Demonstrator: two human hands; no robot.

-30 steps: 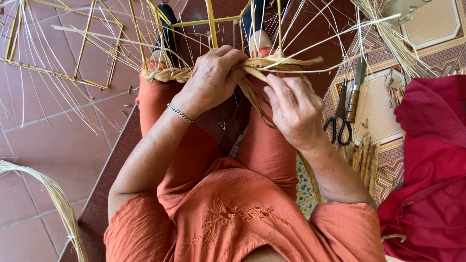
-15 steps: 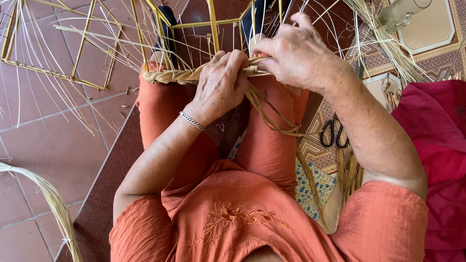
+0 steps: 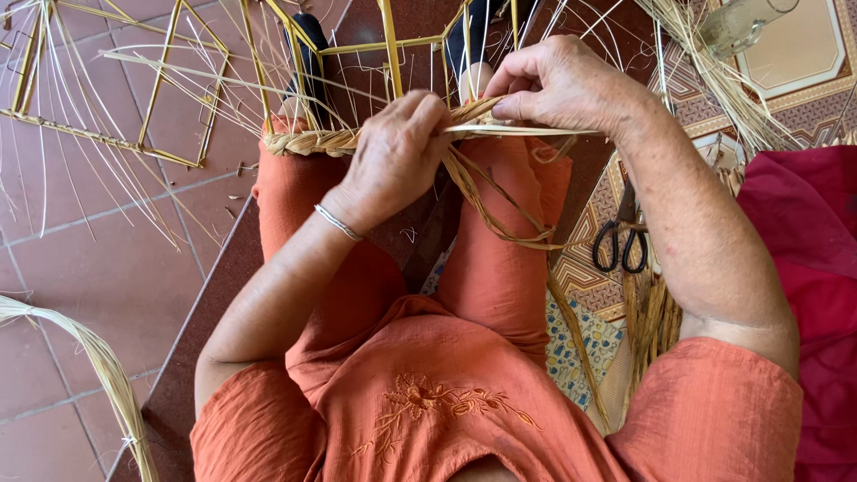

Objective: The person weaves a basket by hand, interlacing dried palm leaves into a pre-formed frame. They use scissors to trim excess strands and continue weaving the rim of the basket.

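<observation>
A: Overall, we log the scene from the biggest item down. Largest is the orange garment [image 3: 420, 402] filling the lower frame, trouser legs running up toward the knees. Right of it lies a red cloth [image 3: 803, 268], heaped on the patterned mat [image 3: 589, 277].

B: Next in size — the open straw frame [image 3: 393, 54] of pale yellow strips standing at the knees, loose ends fanning out over the terracotta floor tiles [image 3: 98, 259]. A bundle of straw [image 3: 98, 366] curves in at the lower left.

A: Then the braided rim [image 3: 330, 139], a thick plait lying across both knees, running from the person's left knee to the hands.

B: Hands. We see the left hand [image 3: 397, 152] curled shut over the plait, knuckles up, gripping it. A thin silver bracelet [image 3: 337, 222] sits on that wrist.

A: The right hand [image 3: 558, 82] is closed as well — thumb and fingers pinching flat straw strands [image 3: 500, 210] at the working end of the braid; the loose tails droop down across the right thigh.

B: Smaller items: black-handled scissors [image 3: 620, 241] on the mat beside the right forearm, and a glass jar [image 3: 736, 25] at the top right, partly behind straw.
</observation>
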